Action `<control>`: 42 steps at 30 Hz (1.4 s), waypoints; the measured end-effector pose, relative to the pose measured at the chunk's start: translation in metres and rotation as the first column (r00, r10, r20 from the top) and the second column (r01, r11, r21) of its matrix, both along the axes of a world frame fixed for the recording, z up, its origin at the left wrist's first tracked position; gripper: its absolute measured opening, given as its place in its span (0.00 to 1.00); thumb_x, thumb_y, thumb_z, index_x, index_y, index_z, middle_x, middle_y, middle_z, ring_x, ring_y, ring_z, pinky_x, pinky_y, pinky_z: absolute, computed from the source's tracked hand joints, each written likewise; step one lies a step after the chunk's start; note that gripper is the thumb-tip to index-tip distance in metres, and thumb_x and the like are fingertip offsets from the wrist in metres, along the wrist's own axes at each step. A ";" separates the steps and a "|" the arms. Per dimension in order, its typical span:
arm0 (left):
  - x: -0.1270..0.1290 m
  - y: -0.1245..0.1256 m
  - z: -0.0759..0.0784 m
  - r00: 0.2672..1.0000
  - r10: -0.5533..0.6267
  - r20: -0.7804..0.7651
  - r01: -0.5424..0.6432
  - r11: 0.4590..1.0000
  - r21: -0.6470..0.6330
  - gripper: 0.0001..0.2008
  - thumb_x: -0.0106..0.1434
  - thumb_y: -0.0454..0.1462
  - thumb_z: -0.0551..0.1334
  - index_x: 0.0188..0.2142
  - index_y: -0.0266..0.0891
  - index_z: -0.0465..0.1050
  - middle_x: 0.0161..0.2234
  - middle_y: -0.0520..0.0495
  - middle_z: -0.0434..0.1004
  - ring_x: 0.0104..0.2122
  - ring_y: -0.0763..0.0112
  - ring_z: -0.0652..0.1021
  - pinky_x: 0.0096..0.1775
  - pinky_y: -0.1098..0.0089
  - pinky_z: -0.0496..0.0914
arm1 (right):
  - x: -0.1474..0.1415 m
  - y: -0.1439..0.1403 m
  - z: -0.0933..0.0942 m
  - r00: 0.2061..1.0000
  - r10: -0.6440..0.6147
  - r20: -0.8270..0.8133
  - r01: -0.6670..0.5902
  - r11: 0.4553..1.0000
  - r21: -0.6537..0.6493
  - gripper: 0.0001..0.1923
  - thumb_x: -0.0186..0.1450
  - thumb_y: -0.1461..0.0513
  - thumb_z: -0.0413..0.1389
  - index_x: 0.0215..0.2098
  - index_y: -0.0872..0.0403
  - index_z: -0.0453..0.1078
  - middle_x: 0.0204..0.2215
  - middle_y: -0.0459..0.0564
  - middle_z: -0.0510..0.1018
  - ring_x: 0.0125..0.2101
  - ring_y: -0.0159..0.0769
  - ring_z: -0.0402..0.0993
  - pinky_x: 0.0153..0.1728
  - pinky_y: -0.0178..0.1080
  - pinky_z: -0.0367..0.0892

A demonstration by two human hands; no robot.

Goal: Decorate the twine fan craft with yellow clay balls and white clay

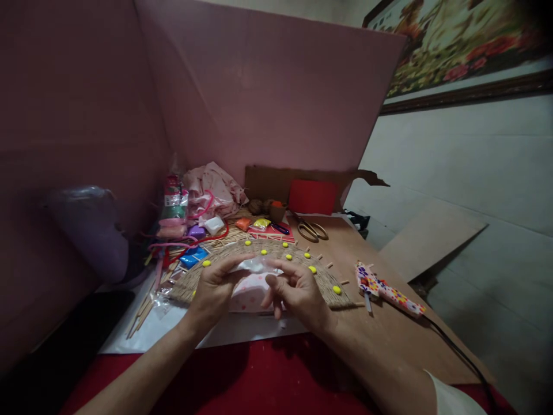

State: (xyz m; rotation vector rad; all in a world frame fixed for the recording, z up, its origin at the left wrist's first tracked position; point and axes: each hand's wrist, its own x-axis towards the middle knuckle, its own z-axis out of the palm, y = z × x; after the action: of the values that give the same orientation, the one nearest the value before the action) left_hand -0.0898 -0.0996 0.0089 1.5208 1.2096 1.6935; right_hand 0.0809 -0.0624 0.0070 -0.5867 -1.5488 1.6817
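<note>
My left hand (220, 283) and my right hand (298, 291) are raised close together over a half-round fan shape (228, 252) wound with twine. Between their fingertips is a crinkled clear plastic packet (257, 264), with both hands closed on its ends; its contents are hard to make out. Yellow dots (312, 270) are spread over the twine, and thin sticks (344, 282) poke out along its curved edge. Below the packet, pink-patterned white cloth (248, 295) covers the fan's inner part, partly hidden by my right fingers.
Brass-handled scissors (317, 231) lie behind the fan. A flowered glue gun (386, 293) with a black cord rests on the brown board (401, 340) at right. Coloured clay packets (194, 256), sticks and crumpled pink cloth (213, 187) crowd the left. A red card (312, 196) stands behind.
</note>
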 end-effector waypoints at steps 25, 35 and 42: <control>0.010 -0.006 0.016 0.968 -0.079 0.239 0.132 0.967 -0.217 0.09 0.48 0.32 0.67 0.32 0.38 0.79 0.29 0.49 0.81 0.31 0.69 0.78 0.37 0.69 0.73 | 0.006 0.004 0.002 0.973 0.225 -0.059 -0.230 0.967 -0.107 0.31 0.61 0.52 0.57 0.57 0.57 0.57 0.20 0.48 0.79 0.10 0.27 0.68 0.10 0.25 0.56; 0.010 -0.008 0.018 0.968 -0.158 0.198 0.205 0.947 -0.249 0.10 0.53 0.38 0.66 0.36 0.37 0.78 0.31 0.48 0.79 0.31 0.70 0.77 0.37 0.70 0.73 | 0.003 0.003 0.003 0.990 0.140 -0.025 -0.140 0.990 -0.001 0.29 0.60 0.53 0.58 0.56 0.55 0.60 0.19 0.46 0.79 0.10 0.26 0.68 0.09 0.24 0.55; 0.008 -0.008 0.013 0.966 -0.200 0.163 0.241 0.924 -0.295 0.13 0.57 0.43 0.63 0.38 0.36 0.77 0.33 0.45 0.79 0.32 0.68 0.78 0.38 0.66 0.73 | 0.003 0.003 0.003 0.988 0.150 0.021 -0.151 0.987 0.059 0.25 0.59 0.54 0.59 0.52 0.55 0.66 0.17 0.44 0.77 0.10 0.25 0.67 0.11 0.26 0.60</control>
State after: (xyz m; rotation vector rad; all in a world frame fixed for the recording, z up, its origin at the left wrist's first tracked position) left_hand -0.0820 -0.1079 0.0218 1.2794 1.1285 1.3567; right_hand 0.0835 -0.0596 0.0101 -0.4632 -1.6856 1.7384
